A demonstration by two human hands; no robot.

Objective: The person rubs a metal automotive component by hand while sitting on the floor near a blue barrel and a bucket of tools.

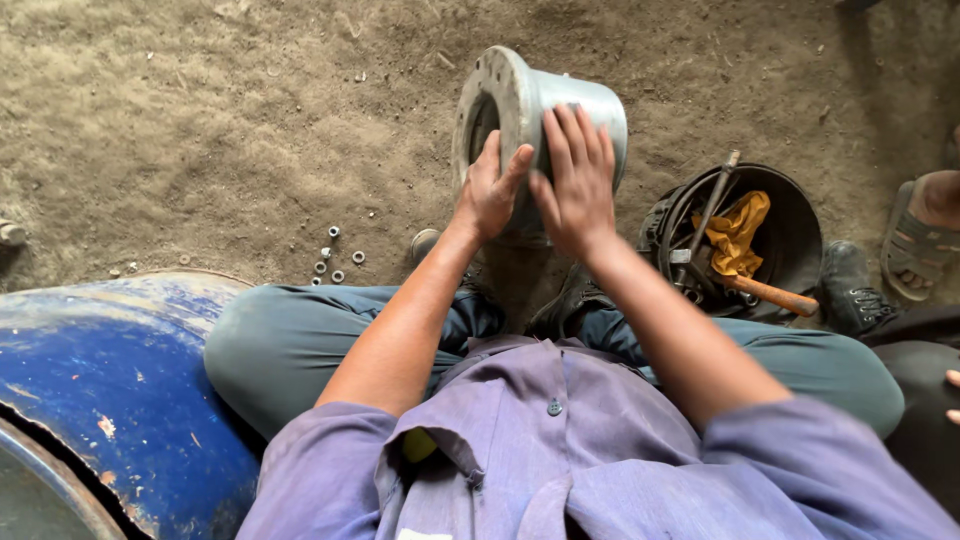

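Metal hub (pixel 520 95) between both hands' grip

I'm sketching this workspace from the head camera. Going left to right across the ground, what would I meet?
Blue drum → loose nuts on the dirt → left hand and right hand holding the grey metal hub → black tub with hammer and yellow rag → sandalled foot.
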